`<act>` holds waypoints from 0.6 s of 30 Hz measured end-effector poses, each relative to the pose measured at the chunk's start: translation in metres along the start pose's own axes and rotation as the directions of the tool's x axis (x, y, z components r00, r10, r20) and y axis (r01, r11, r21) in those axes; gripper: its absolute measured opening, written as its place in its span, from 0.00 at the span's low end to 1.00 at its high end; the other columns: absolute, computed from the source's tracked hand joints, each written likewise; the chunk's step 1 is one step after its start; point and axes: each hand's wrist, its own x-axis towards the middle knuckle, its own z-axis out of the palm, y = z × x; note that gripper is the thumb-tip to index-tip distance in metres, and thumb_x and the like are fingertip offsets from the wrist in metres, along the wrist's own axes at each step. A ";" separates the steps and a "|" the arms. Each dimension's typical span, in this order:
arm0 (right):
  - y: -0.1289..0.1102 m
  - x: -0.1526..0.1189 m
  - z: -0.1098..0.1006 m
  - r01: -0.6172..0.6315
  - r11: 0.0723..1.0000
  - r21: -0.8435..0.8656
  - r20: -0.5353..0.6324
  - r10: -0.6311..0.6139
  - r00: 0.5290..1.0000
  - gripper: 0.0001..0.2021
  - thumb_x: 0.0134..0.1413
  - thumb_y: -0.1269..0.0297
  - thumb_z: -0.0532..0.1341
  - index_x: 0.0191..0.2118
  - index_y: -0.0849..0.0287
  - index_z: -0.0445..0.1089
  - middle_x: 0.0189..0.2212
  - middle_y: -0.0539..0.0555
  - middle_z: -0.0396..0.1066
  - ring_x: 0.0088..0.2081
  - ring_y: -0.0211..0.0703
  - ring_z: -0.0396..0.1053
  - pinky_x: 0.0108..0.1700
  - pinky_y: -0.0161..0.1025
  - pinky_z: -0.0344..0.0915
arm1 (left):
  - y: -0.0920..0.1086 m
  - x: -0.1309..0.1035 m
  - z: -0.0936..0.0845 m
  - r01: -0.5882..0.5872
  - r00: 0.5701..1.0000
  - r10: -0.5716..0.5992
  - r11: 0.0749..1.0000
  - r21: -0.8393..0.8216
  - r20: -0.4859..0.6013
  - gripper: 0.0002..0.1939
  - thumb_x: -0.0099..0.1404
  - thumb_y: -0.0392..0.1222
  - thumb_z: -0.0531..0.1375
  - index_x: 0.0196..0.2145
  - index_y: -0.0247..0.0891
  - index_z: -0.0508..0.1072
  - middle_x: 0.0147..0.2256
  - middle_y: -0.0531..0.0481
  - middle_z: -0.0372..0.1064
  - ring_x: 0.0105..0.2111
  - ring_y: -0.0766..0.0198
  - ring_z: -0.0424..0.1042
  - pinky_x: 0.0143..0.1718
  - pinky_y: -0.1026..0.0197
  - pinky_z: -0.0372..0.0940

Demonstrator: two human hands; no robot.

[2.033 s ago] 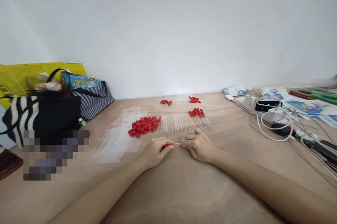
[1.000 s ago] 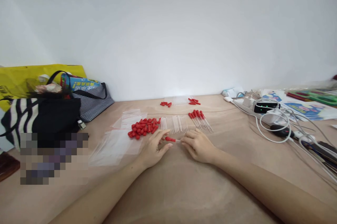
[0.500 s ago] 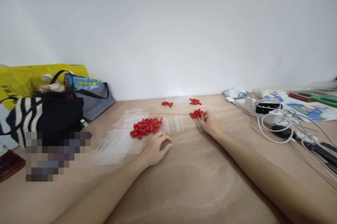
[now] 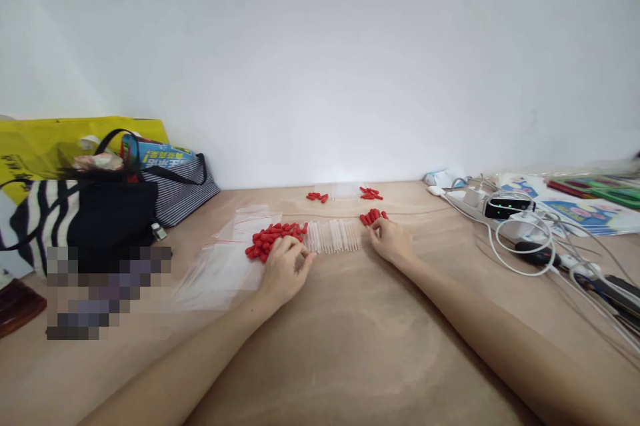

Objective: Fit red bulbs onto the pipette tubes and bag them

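My left hand (image 4: 285, 271) reaches over the near edge of a pile of red rubber bulbs (image 4: 270, 237), its fingers bent and its thumb held apart from them. Part of the pile is hidden behind its fingertips. To the right of the pile lies a row of thin clear tubes (image 4: 333, 237), side by side. My right hand (image 4: 393, 241) is closed with fingertips together, just below a small group of red bulbs (image 4: 373, 216) with clear tubes on them. What its fingertips hold, if anything, is too small to make out.
Clear zip bags (image 4: 215, 276) lie under and left of the pile. Near the wall are more red bulbs (image 4: 317, 197) and clear tubes (image 4: 345, 191). Bags (image 4: 100, 219) stand on the left; a power strip with white cables (image 4: 525, 229) and printed sheets (image 4: 575, 213) lie on the right.
My left hand has moved up and left onto the pile of red bulbs. My right hand has shifted left and slightly down, away from the bulb it was touching.
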 end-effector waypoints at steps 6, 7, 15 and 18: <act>-0.022 0.008 0.002 0.000 0.999 0.042 0.169 -0.007 0.986 0.10 0.47 0.62 0.53 0.31 0.60 0.70 0.33 0.59 0.71 0.38 0.47 0.68 0.36 0.38 0.60 | -0.018 0.049 -0.001 0.214 0.973 -0.229 0.934 0.286 0.020 0.10 0.57 0.47 0.54 0.28 0.39 0.70 0.38 0.45 0.63 0.42 0.52 0.59 0.41 0.53 0.55; -0.025 0.012 0.004 -0.001 0.999 0.045 0.182 -0.007 0.983 0.11 0.47 0.62 0.54 0.31 0.61 0.70 0.32 0.60 0.71 0.37 0.47 0.68 0.36 0.38 0.60 | -0.019 0.057 0.001 0.245 0.960 -0.274 0.918 0.312 0.055 0.11 0.56 0.48 0.54 0.29 0.39 0.70 0.40 0.43 0.62 0.44 0.51 0.58 0.42 0.52 0.54; -0.032 0.031 0.019 -0.047 0.997 0.065 0.237 0.030 0.971 0.14 0.43 0.66 0.55 0.37 0.66 0.69 0.35 0.65 0.70 0.35 0.49 0.70 0.34 0.40 0.63 | -0.023 0.079 0.027 0.326 0.905 -0.398 0.876 0.355 0.151 0.15 0.53 0.51 0.55 0.26 0.34 0.71 0.42 0.36 0.62 0.46 0.45 0.57 0.42 0.49 0.54; -0.031 0.032 0.022 -0.050 0.996 0.079 0.237 0.030 0.971 0.12 0.43 0.68 0.55 0.35 0.65 0.70 0.34 0.65 0.71 0.34 0.49 0.70 0.33 0.39 0.63 | -0.025 0.080 0.032 0.335 0.900 -0.408 0.874 0.351 0.157 0.13 0.53 0.47 0.56 0.25 0.32 0.71 0.42 0.34 0.63 0.46 0.44 0.57 0.41 0.48 0.55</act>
